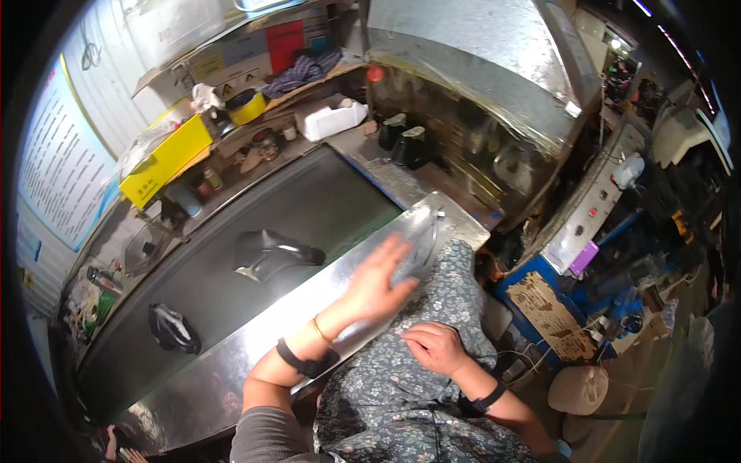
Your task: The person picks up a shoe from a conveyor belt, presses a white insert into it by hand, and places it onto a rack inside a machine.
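My left hand (378, 282) is stretched over the shiny metal ledge (255, 332), fingers extended and slightly blurred, holding nothing that I can see. My right hand (437, 347) rests by the flowered apron (386, 386) over my lap, its fingers curled in; no object shows in it. Beyond the ledge runs a dark conveyor belt (208, 278). A glossy black moulded part (274, 253) lies on it, left of my left hand. Farther left on the belt is a smaller glossy black part (174, 328). A thin, small item (438, 220) lies at the ledge's right end.
A metal-hooded machine (478, 54) stands at the belt's far right end, with black parts (409, 147) before it. Yellow bins (166, 166) and a white container (332, 117) line the far side. A control panel (594, 208) stands right. Another person's hands (113, 444) show at lower left.
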Available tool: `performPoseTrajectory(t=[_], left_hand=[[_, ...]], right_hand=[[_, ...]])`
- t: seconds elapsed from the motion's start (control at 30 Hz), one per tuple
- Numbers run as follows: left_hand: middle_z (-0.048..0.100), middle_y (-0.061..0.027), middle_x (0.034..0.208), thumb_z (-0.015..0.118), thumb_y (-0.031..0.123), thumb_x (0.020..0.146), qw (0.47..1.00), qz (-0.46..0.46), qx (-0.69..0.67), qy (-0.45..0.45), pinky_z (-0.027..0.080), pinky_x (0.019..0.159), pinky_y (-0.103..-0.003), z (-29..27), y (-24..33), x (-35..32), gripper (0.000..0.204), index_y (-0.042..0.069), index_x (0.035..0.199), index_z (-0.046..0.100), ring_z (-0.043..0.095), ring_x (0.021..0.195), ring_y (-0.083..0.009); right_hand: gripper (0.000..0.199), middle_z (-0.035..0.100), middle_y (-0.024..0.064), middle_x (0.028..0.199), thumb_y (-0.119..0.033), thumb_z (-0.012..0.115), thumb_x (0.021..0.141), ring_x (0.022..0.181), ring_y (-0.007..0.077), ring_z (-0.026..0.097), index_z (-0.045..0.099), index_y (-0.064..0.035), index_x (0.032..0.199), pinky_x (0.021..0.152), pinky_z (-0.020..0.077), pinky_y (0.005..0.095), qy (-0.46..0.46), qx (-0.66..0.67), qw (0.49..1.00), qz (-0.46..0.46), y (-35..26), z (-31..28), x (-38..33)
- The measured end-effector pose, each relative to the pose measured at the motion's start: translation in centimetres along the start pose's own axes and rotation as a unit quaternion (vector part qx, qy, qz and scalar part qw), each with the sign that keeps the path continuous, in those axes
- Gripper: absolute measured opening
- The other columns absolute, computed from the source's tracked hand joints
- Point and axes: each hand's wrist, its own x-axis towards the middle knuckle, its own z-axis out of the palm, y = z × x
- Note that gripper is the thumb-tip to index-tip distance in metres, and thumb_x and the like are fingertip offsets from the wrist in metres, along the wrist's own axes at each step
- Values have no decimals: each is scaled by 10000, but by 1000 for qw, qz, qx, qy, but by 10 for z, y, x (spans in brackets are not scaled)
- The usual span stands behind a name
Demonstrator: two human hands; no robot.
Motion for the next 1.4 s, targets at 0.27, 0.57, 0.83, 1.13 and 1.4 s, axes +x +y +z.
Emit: performPoseTrajectory(t=[0.27,0.57,0.83,1.13,1.4], left_hand=[[495,-183,1358,671,132,727,887,-187,410,-95,242,1171,-542,-67,-195,-67,653,143,1364,524,374,1354,-428],[687,-89,1017,680,169,769,798,-133,507,-299,456,936,-410,-44,-216,-19,285,98,1039,625,621,1070,-290],[699,-160,979,881,198,615,946,-145,288,43,520,857,-441,-173,-72,-18,559,76,1101,633,657,985,-359],[640,-8,1282,635,145,864,869,450,205,15,370,1145,-424,-91,125,-57,241,175,1103,645,570,1260,-200],[218,-265,1588,728,339,873,980,37,-193,-2,233,1190,-441,69,73,-34,856,23,1530,280,241,1473,-417]], right_hand=[[112,715,75,891,-69,708,791,799,263,688,742,-85,897,700,558,353,-6,-7,1000,-22,-2,1,6],[107,716,80,899,-83,701,810,806,271,689,743,-85,908,714,559,362,2,2,1000,5,-4,10,10],[193,726,114,1000,-146,686,898,873,219,707,728,-61,1066,757,560,316,-49,130,981,134,10,7,0],[654,656,140,1154,-543,438,1001,915,224,688,468,-24,1399,796,582,374,237,545,744,306,-31,-111,84],[407,603,285,1254,-159,567,967,1205,390,586,520,37,1321,1028,450,430,135,1,978,156,-32,-86,-7]])
